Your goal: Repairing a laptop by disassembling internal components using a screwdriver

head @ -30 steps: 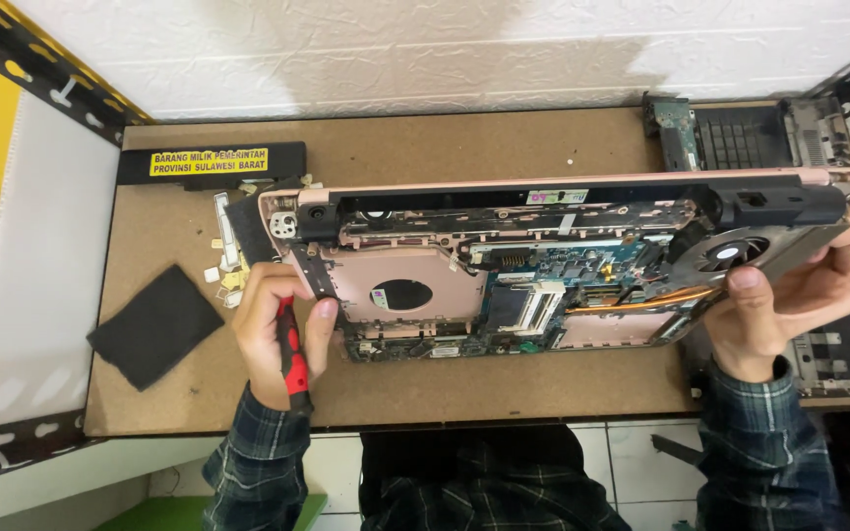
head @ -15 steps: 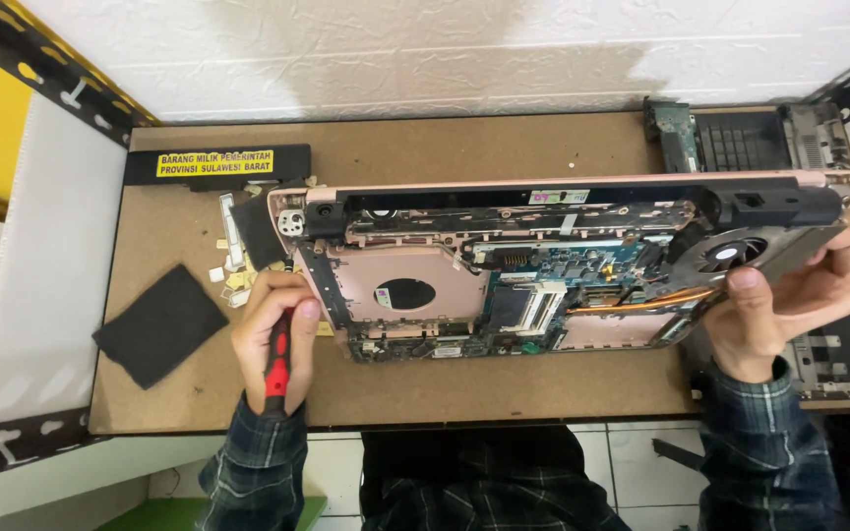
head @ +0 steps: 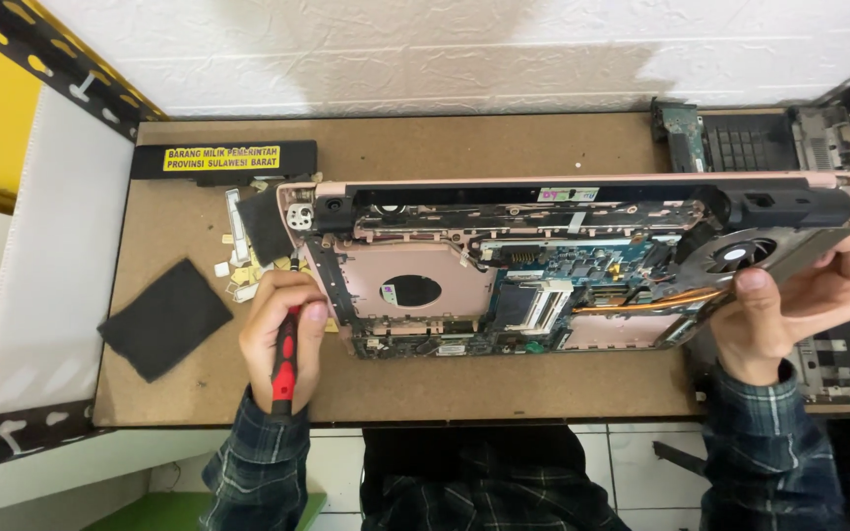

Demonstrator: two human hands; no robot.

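Note:
An opened pink laptop chassis [head: 415, 258] lies on the brown board, its circuit board, copper heat pipe and fan [head: 740, 254] exposed. My left hand [head: 282, 329] grips a red-and-black screwdriver [head: 285, 369], tip up at the chassis's left edge near the hinge. My right hand [head: 804, 300] holds the chassis's right end, thumb beside the fan, lifting that corner slightly.
A black bar with a yellow label [head: 220, 159] lies at the back left. A black foam pad [head: 164, 317] sits at the left, with small loose parts [head: 238, 270] near it. Another dismantled laptop part [head: 755, 138] rests at the back right. Slotted metal brackets [head: 51, 64] frame the corners.
The laptop has shifted slightly rightward, and my left hand with the screwdriver has followed it toward the left edge. My right hand keeps its hold.

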